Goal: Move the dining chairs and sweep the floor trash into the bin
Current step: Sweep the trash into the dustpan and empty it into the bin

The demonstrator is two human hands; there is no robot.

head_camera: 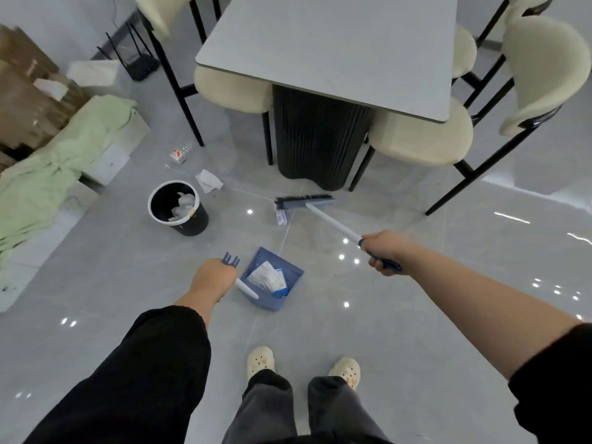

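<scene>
My right hand point(384, 251) grips the white and blue handle of a broom point(304, 201), whose head rests on the floor against a small wrapper point(281, 216). My left hand point(213, 278) grips the handle of a blue dustpan point(272, 277) that sits on the floor with paper scraps in it. A black bin point(177, 208) with a white rim stands to the left and holds crumpled paper. A white tissue point(208, 180) and a small red and white carton point(177, 155) lie on the floor beyond the bin. Cream dining chairs point(423, 139) point(234, 88) are tucked under the grey table point(320, 52).
Cardboard boxes point(28, 100) draped with a green cloth point(54, 161) fill the left side. A black router point(141, 64) stands by the far wall. Another cream chair point(544, 68) is at the right. My feet in cream clogs point(261, 360) are on the glossy grey tiles.
</scene>
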